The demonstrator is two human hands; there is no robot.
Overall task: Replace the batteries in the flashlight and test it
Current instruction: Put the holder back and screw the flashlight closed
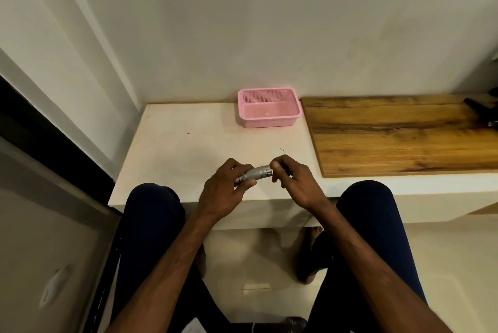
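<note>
Sitting beyond the flashlight (253,175): pink basket (266,122), wooden board (390,133) beside it.

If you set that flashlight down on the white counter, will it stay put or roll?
Likely to roll: the flashlight is a round silver cylinder, and the white counter looks smooth and flat. It looks like metal, so it is probably stiff and fairly heavy for its size.

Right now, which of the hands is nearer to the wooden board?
Right. The right hand pinches one end of the flashlight, just left of the wooden board near its front corner; the left hand grips the other end, farther left.
</note>
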